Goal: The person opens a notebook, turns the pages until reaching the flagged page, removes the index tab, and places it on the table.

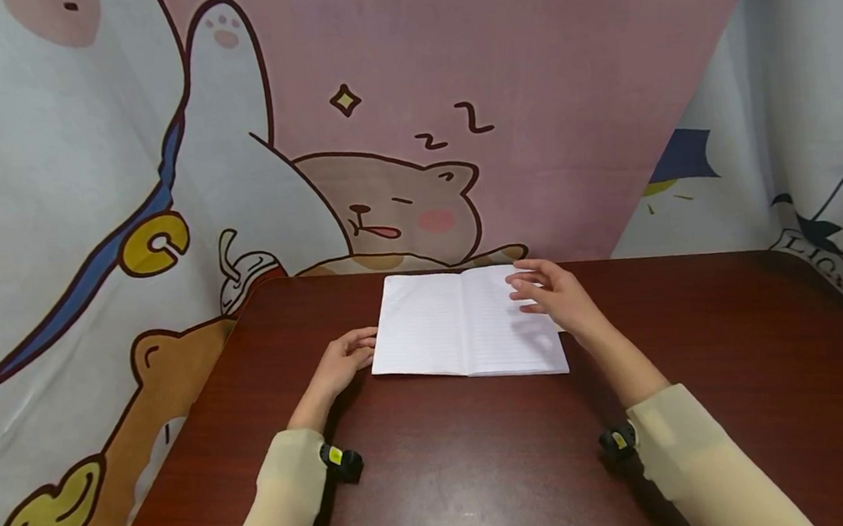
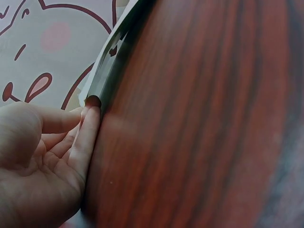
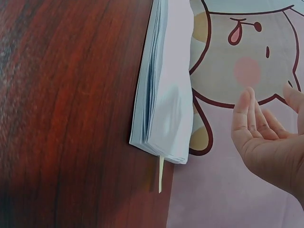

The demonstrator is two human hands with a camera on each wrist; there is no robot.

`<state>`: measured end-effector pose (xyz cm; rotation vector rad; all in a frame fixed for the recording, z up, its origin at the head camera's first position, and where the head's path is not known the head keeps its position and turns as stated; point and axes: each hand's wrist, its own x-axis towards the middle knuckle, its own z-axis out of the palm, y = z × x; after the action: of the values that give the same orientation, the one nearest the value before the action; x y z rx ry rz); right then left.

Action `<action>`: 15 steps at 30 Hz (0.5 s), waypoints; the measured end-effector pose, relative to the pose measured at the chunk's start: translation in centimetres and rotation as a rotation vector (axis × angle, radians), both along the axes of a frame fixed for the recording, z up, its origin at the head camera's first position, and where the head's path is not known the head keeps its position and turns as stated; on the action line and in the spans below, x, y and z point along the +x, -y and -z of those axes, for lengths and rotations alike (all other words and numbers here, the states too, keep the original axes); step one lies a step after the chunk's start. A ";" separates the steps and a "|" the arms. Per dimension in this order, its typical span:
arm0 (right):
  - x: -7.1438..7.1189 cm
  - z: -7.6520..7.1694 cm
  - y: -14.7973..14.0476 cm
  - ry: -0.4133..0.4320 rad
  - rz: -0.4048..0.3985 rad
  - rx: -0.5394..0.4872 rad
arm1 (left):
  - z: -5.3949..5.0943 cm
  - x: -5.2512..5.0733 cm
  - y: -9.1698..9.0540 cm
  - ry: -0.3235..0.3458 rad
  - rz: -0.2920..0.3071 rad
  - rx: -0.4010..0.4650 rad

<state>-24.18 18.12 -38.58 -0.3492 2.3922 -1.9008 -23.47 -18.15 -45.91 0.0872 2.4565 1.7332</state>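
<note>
An open notebook (image 1: pixel 427 329) with white lined pages lies on the table. At its left edge is my left hand (image 1: pixel 340 364); in the left wrist view, the thumb and fingers of this hand (image 2: pixel 47 166) come together at the notebook's edge (image 2: pixel 97 78) and pinch it. My right hand (image 1: pixel 556 295) hovers over the right page, fingers spread and slightly bent, holding nothing. The right wrist view shows this hand (image 3: pixel 270 137) apart from the page stack (image 3: pixel 166 95). A thin pale strip (image 3: pixel 161 175) sticks out from the notebook's right side.
The dark reddish-brown wooden table (image 1: pixel 439 462) reaches back to a cartoon-printed cloth (image 1: pixel 567 117) hanging behind it. More printed cloth (image 1: pixel 55 287) hangs along the left side. Each wrist carries a small black camera, one by the left sleeve (image 1: pixel 279 484), one by the right sleeve (image 1: pixel 697 448).
</note>
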 end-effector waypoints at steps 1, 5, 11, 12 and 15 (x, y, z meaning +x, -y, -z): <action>0.0 0.0 -0.1 -0.001 0.000 -0.001 | 0.0 0.0 0.0 0.003 -0.002 0.001; -0.1 0.1 -0.3 0.001 0.005 0.000 | -0.1 0.0 0.0 0.009 -0.004 0.004; -0.1 0.2 -0.8 0.001 0.017 0.011 | 0.0 0.0 0.1 0.000 0.014 0.019; -0.1 0.2 -0.9 -0.002 0.018 0.012 | 0.0 0.0 0.1 0.001 0.014 0.022; 0.0 0.2 -1.2 -0.003 0.025 0.011 | 0.0 0.1 0.1 0.003 0.012 0.022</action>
<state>-24.19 19.29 -38.76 -0.3230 2.4199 -1.8976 -23.42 -18.30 -45.88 0.1012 2.4298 1.7545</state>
